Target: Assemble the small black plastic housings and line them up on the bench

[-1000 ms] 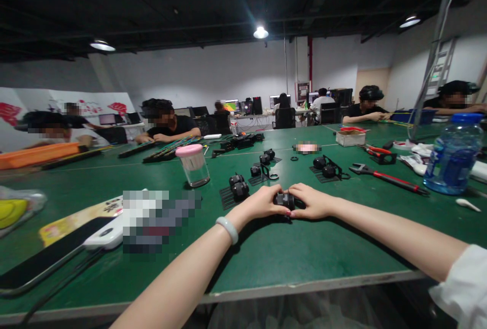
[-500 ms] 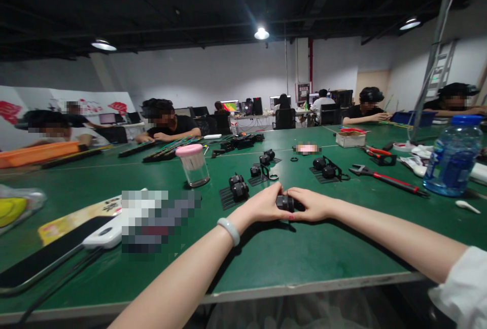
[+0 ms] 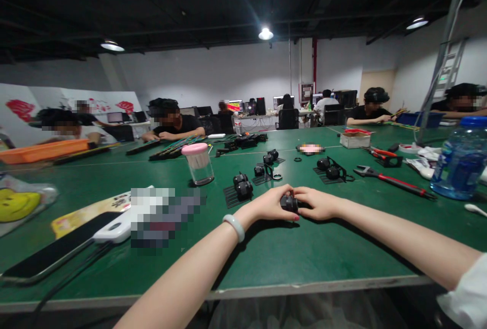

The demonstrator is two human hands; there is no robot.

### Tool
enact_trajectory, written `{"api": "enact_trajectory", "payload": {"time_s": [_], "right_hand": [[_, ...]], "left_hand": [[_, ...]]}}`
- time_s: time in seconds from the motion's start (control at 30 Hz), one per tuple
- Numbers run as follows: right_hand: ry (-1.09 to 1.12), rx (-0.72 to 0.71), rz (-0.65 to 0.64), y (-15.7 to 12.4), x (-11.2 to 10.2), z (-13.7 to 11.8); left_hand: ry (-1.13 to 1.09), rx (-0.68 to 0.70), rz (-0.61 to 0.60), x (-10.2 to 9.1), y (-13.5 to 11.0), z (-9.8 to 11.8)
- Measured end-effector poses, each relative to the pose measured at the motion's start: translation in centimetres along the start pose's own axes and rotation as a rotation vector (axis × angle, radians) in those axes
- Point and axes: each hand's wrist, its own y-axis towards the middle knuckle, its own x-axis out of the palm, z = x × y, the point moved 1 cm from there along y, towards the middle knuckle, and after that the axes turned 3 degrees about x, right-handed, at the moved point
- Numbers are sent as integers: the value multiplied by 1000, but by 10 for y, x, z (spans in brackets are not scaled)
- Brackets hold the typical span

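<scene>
At green table [image 3: 304, 258] — hands [image 3: 271, 204] [image 3: 320, 204] curled nearly closed — black part [image 3: 288, 204] between fingertips.

Tabletop [image 3: 323, 258]: plain green. Held part [image 3: 288, 204]: seems all black, though partly hidden. Jar lid [image 3: 195, 149]: pink. Bangle [image 3: 235, 228]: pale, near-white. Wrench [image 3: 395, 182]: grey, red and black. Bottle cap [image 3: 474, 121]: blue. Long tray [image 3: 45, 152]: orange. Pouch [image 3: 18, 203]: yellow smiley print.

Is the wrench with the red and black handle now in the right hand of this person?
No, the wrench lies on the green table, apart from the right hand.
</scene>
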Motion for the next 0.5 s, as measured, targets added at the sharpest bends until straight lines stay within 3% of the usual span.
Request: {"api": "enact_trajectory", "payload": {"time_s": [0.23,0.5], "right_hand": [[-167,123,37,-5,-6,5],[-186,92,8,-7,-15,-16]], "left_hand": [[6,-33,-13,0,-1,0],[-6,-25,-6,0,-1,0]]}}
